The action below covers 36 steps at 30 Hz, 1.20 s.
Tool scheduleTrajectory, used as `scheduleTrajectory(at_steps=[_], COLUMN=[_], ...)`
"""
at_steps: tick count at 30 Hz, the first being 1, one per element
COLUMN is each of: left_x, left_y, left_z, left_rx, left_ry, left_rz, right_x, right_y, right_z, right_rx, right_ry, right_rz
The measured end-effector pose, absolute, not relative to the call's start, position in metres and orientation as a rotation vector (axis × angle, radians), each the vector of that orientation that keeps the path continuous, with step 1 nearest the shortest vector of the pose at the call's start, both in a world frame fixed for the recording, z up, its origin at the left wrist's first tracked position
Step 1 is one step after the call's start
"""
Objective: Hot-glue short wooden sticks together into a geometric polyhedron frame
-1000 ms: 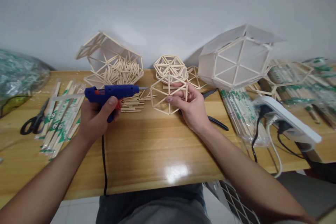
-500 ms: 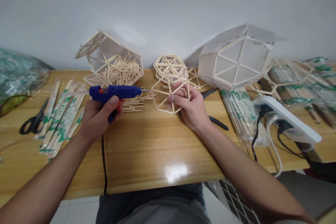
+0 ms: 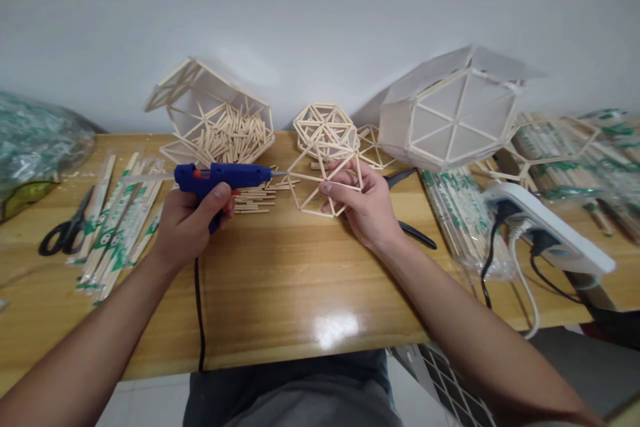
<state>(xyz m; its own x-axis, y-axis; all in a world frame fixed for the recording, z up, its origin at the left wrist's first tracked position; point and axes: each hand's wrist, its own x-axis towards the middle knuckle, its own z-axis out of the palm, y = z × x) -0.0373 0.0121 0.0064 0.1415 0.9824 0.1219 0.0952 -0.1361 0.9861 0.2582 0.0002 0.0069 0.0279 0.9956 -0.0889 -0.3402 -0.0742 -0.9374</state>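
My left hand (image 3: pixel 193 217) is wrapped round the handle of a blue glue gun (image 3: pixel 225 175), a clear glue stick (image 3: pixel 147 177) poking out of its back. The nozzle points right and meets, or nearly meets, the left corner of a wheel-shaped frame of wooden sticks (image 3: pixel 310 211). My right hand (image 3: pixel 367 203) pinches that frame near its middle, thumb in front, with some fingers hidden behind. Short cut sticks (image 3: pixel 255 200) lie on the table behind the glue gun. More stick frames (image 3: pixel 325 123) are stacked just beyond the held one.
A stick-framed box (image 3: pixel 235 133) full of short sticks stands back left, a larger paper-covered one (image 3: pixel 455 113) back right. Scissors (image 3: pixel 65 233) and wrapped chopsticks (image 3: pixel 117 227) lie left. Black-handled pliers (image 3: pixel 417 235), a chopstick bundle (image 3: pixel 463 220) and a power strip (image 3: pixel 550 227) are right.
The glue gun has shifted very slightly right, its nozzle closer to the frame's left corner. My right hand and the stick frame have barely moved.
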Motion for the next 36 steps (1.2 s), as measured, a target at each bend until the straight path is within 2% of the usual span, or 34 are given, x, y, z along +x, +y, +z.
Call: scheduleTrajectory(at_steps=[36], left_x=[-0.0413], left_y=[0.0160], left_z=[0.0013], left_rx=[1.508], left_ry=[1.155], left_rz=[1.121], right_x=[0.2583], right_y=[0.0013], right_z=[0.0080], right_rx=[-1.014], right_ry=[-0.856], right_rz=[1.374])
